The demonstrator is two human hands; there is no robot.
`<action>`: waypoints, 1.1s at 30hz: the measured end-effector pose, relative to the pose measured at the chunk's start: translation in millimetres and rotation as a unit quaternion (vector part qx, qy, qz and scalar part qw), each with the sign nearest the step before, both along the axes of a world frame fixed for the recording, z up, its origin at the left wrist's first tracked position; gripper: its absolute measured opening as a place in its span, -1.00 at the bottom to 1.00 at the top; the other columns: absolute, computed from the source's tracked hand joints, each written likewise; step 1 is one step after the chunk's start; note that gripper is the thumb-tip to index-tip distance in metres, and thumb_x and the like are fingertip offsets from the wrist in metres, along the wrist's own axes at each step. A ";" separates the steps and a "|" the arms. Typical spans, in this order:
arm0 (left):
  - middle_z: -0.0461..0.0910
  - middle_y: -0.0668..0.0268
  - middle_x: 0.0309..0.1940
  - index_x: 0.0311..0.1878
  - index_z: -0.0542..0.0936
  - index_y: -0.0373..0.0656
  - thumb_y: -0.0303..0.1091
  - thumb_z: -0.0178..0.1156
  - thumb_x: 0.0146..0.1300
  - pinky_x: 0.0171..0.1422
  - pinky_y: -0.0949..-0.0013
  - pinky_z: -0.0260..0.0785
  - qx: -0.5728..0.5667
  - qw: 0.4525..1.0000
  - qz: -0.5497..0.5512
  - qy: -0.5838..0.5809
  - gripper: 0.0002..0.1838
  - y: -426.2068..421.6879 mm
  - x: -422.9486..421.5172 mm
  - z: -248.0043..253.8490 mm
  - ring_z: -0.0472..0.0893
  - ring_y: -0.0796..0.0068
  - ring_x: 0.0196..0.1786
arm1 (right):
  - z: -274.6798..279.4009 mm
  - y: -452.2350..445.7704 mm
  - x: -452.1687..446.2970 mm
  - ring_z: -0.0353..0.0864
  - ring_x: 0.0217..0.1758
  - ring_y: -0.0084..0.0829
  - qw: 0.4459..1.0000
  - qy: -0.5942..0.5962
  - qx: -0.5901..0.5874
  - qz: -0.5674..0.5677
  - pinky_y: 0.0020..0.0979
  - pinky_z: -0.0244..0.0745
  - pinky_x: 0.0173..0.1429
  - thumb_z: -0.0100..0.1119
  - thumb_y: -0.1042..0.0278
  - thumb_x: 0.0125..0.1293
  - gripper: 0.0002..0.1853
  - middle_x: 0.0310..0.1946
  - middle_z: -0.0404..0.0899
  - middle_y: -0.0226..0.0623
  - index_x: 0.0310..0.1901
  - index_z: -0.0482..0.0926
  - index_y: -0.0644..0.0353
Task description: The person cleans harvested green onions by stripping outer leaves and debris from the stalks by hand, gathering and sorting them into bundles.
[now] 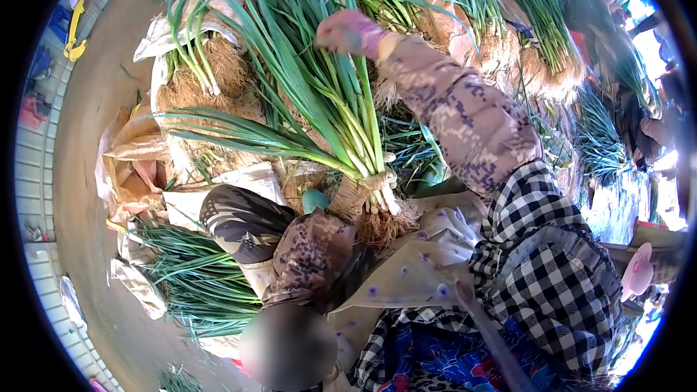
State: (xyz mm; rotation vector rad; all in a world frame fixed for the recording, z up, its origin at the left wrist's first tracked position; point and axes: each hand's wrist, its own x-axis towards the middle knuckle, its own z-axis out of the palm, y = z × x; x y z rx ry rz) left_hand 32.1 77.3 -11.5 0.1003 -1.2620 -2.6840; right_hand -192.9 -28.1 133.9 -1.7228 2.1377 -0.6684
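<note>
A bunch of long green onions [341, 120] slants across the middle, its pale stems and fibrous roots toward my body. My left hand [347, 199] is closed around the stems just above the roots; a teal patch shows beside it, and most of its fingers are hidden. Reaching forward over the leaves, my right hand [350, 33] is curled shut, pink with some green on it. Whether it grips a leaf or something thin cannot be made out. A spotted translucent apron [406, 279] covers my lap beneath the roots.
Another rooted bunch [210, 72] lies at the upper left on sacking. More bunches [537, 36] line the back right. A green onion pile [196, 276] lies by my knee [239, 221]. The bare floor [80, 196] runs along the left. A person's dark sleeve [630, 120] shows far right.
</note>
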 end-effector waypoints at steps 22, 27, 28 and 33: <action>0.49 0.30 -0.45 0.07 0.34 -0.27 -0.35 0.19 0.10 -0.57 0.53 0.45 0.028 0.990 -0.057 -0.128 -0.54 -10.8 5.0 30.0 0.56 0.50 -0.54 | 52.6 500.2 -210.7 0.50 -0.66 -0.51 0.762 0.180 0.058 -0.619 -0.50 0.34 -0.53 0.18 0.16 0.06 -0.76 -0.65 0.55 -0.35 -0.51 0.58 0.18; 0.49 0.28 -0.42 0.00 0.30 -0.31 -0.30 0.16 0.16 -0.40 0.46 0.50 0.074 0.988 -0.089 -0.106 -0.58 -30.4 9.8 47.1 0.55 0.45 -0.40 | 6.9 526.0 -173.0 0.60 -0.23 -0.15 0.728 0.161 0.213 -0.631 -0.22 0.43 -0.07 0.21 0.26 -0.03 -0.35 -0.25 0.57 -0.02 0.19 0.30 -0.02; 0.49 0.23 -0.36 0.03 0.29 -0.33 -0.28 0.19 0.13 -0.34 0.42 0.51 0.040 0.990 -0.073 -0.115 -0.51 -38.1 15.3 59.6 0.55 0.40 -0.35 | -1.7 522.6 -170.3 0.56 -0.16 -0.08 0.741 0.193 0.180 -0.617 -0.20 0.42 -0.06 0.20 0.25 -0.02 -0.46 -0.22 0.57 -0.05 0.09 0.41 -0.01; 0.50 0.20 -0.31 -0.17 0.40 -0.33 -0.23 0.20 0.11 -0.22 0.28 0.54 -0.025 0.985 -0.147 0.084 -0.63 -99.9 22.8 83.0 0.56 0.33 -0.33 | -19.4 463.8 -193.6 0.56 -0.35 -0.20 0.849 0.323 0.152 -0.389 -0.25 0.43 -0.19 0.07 0.01 0.09 -0.67 -0.47 0.56 -0.17 -0.41 0.62 0.12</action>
